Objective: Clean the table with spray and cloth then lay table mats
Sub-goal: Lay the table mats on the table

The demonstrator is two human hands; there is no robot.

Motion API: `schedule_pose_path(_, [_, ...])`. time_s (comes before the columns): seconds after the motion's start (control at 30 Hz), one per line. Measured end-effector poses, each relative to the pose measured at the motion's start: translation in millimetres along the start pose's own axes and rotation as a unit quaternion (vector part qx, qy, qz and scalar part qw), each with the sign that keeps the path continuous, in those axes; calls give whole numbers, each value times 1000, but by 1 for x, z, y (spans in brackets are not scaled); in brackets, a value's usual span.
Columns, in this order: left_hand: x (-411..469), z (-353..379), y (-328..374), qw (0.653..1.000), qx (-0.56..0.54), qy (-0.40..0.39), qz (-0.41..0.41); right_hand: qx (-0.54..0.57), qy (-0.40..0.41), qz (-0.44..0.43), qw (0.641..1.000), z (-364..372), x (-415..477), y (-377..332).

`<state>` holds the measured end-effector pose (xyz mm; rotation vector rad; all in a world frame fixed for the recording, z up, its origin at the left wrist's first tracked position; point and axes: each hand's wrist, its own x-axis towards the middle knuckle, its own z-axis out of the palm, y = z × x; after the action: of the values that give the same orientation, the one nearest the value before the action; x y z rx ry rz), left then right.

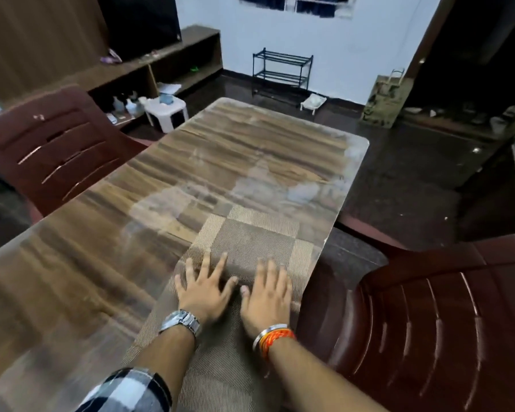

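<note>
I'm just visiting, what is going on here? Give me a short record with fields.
Activity: laying a table mat
Left hand: flat on the mat, fingers spread, watch on the wrist
Right hand: flat on the mat, bangles on the wrist
Table mat: woven, brown checks, near the table's right edge
Table: wood-grain top, pale smears
Chairs: maroon chair on the left, another on the right
Spray and cloth: not in view

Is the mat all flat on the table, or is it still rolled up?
Partly rolled. The mat lies flat at both ends, but a rolled hump remains under the left hand and right hand, which press on it.
</note>
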<state>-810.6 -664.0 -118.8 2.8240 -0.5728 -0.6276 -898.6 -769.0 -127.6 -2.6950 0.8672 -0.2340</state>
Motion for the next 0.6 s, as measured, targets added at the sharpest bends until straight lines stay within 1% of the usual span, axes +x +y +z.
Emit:
schedule_pose_path(0.03, [2,4,-1,1000,-4,-16,-11,-10,-14,-20,1000,5,0,-1])
schedule_pose_path(0.1, [7,14,-5,999,-5,-36,-18,-30,-49,-30,998,18,0,3])
schedule_pose_path(0.2, [19,23,-10,999,8,-42,-2,-28,-87,5,996,31,-1,10])
schedule_pose_path(0.3, [38,22,-5,999,23,-39,28,-20,-94,53,994,36,5,8])
schedule_pose_path(0.4, [57,17,4,998,30,-24,42,-16,-96,78,992,35,22,5])
schedule_pose_path(0.5, [73,14,12,998,42,-12,49,-14,-114,79,990,32,42,10])
schedule_pose_path(0.6, [88,11,21,998,39,-13,51,-9,-115,66,991,32,56,20])
